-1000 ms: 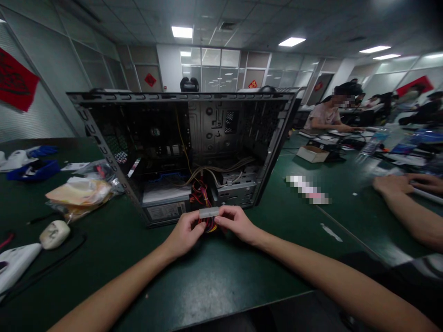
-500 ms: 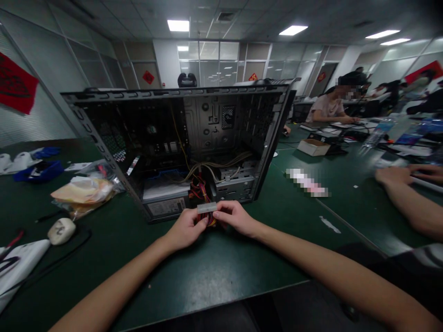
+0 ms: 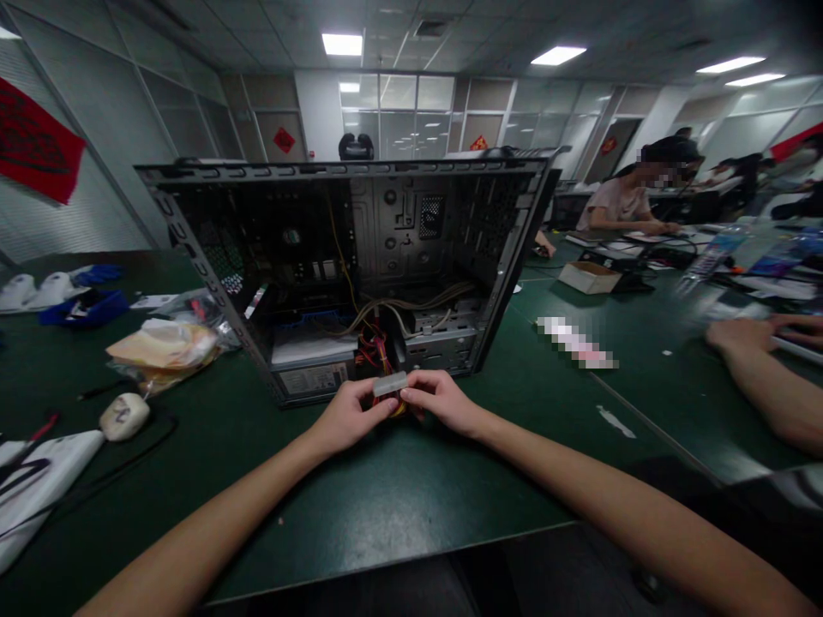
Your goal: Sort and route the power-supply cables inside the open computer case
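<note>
Fingertips and thumbs of both hands pinch one small, pale, translucent plastic connector, a short rectangular block held level just above the table; the left hand clamps its left end and the right hand its right end, fingers curled close together. Under the block a bundle of thin red and yellow wires runs back into an open desktop computer case, which stands just beyond the hands with its side panel off. The case is dark perforated sheet metal, boxy, with stamped holes in the back wall, one grey drive cage low on the right and a flat beige cable looping across. Everything rests on a smooth dark green table with a dull sheen. To the left lie one crumpled clear plastic bag with something yellowish inside and one rounded white computer mouse with a black cord. Far right, another person's forearm and hand rest on the table. One small cardboard box sits behind the case on the right. Compared with a second ago, the hands and connector sit slightly closer to the case, the grip unchanged, and the view has shifted a little to the left
</note>
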The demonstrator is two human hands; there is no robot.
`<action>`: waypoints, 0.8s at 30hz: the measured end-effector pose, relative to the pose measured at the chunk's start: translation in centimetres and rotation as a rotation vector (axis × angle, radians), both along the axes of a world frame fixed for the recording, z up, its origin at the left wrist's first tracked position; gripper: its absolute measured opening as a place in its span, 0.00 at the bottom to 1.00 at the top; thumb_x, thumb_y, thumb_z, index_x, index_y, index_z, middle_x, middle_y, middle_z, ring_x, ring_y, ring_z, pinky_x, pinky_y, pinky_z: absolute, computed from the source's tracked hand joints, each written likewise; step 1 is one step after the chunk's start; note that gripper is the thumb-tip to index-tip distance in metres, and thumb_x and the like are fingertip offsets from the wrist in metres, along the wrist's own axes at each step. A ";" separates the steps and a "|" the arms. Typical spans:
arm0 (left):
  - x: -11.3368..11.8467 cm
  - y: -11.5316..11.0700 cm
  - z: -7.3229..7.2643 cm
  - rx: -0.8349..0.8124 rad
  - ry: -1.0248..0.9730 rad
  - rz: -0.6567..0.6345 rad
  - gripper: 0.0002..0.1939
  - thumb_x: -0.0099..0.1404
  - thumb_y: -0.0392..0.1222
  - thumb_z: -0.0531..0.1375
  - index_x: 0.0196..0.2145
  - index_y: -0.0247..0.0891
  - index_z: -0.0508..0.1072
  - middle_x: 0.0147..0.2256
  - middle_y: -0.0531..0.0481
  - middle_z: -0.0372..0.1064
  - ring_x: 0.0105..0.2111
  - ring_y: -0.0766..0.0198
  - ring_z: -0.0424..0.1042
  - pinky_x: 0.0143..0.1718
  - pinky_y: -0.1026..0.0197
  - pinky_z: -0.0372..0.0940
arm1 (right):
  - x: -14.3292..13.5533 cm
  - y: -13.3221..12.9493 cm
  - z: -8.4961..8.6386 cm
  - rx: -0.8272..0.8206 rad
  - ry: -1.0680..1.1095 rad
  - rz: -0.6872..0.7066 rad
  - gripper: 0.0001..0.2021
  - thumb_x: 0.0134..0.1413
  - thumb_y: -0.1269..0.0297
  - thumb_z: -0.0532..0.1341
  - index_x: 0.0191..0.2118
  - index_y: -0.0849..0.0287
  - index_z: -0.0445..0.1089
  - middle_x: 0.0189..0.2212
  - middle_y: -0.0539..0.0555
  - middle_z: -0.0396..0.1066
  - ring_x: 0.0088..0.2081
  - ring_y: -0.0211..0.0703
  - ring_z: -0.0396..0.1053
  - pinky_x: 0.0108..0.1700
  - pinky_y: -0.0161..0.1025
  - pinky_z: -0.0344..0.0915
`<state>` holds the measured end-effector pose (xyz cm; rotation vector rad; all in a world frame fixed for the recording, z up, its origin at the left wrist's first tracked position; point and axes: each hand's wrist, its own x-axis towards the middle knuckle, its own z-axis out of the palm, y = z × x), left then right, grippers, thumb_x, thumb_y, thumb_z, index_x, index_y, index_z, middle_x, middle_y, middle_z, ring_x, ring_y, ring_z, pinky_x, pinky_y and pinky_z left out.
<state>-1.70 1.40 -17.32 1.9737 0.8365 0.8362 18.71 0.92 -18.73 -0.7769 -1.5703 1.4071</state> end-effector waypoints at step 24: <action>0.2 -0.5 0.7 -0.037 0.030 -0.025 0.11 0.63 0.45 0.59 0.32 0.33 0.70 0.26 0.55 0.62 0.26 0.68 0.61 0.28 0.66 0.56 | 0.1 -0.2 0.1 0.028 -0.038 0.044 0.17 0.53 0.51 0.66 0.32 0.62 0.71 0.21 0.47 0.66 0.20 0.32 0.61 0.24 0.32 0.59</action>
